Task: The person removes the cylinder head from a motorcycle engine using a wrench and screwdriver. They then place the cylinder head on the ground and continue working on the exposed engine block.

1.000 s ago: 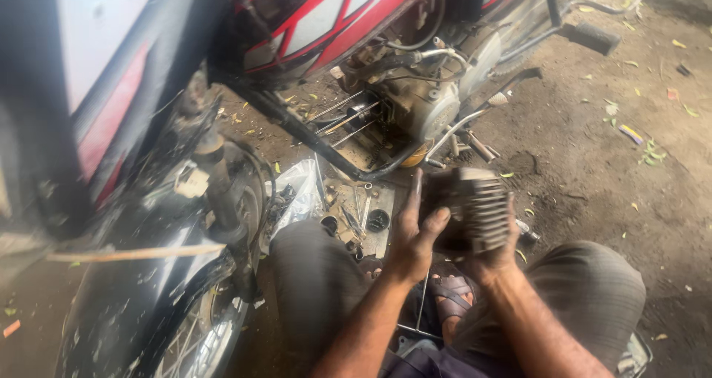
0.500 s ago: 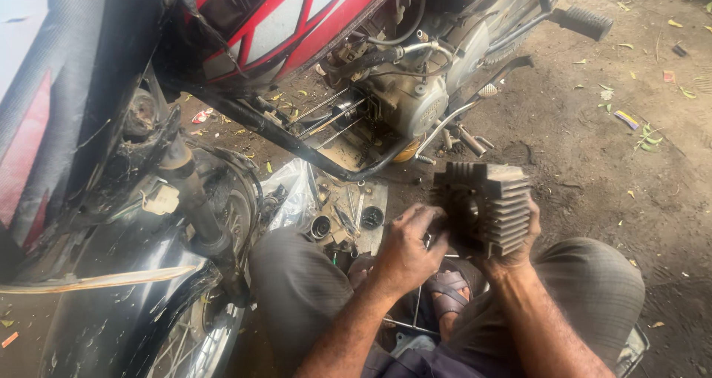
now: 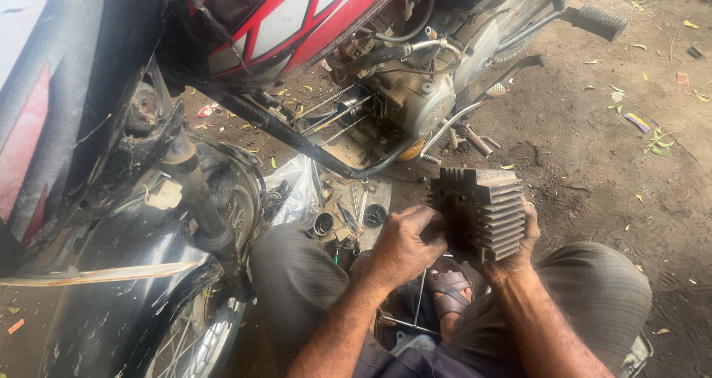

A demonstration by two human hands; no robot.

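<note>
I hold a grey finned engine cylinder block [image 3: 480,211] in front of me, above my knees. My right hand [image 3: 519,253] cups it from below and behind on its finned side. My left hand [image 3: 403,244] grips its left face with the fingers curled against it. Beyond it stands a red and black motorcycle [image 3: 297,22] with its engine [image 3: 415,96] opened, long bare studs [image 3: 337,114] sticking out of the crankcase toward me.
A tray of small engine parts [image 3: 348,211] lies on the dirt by my left knee, beside clear plastic. The front wheel, fork and black fender [image 3: 185,222] of a motorcycle fill the left. A footpeg [image 3: 597,22] juts out upper right. My sandalled foot [image 3: 445,285] is below the block.
The view has tilted down and left. The cylinder block has stayed in both hands, and my left hand has shifted its grip on the block's left face.
</note>
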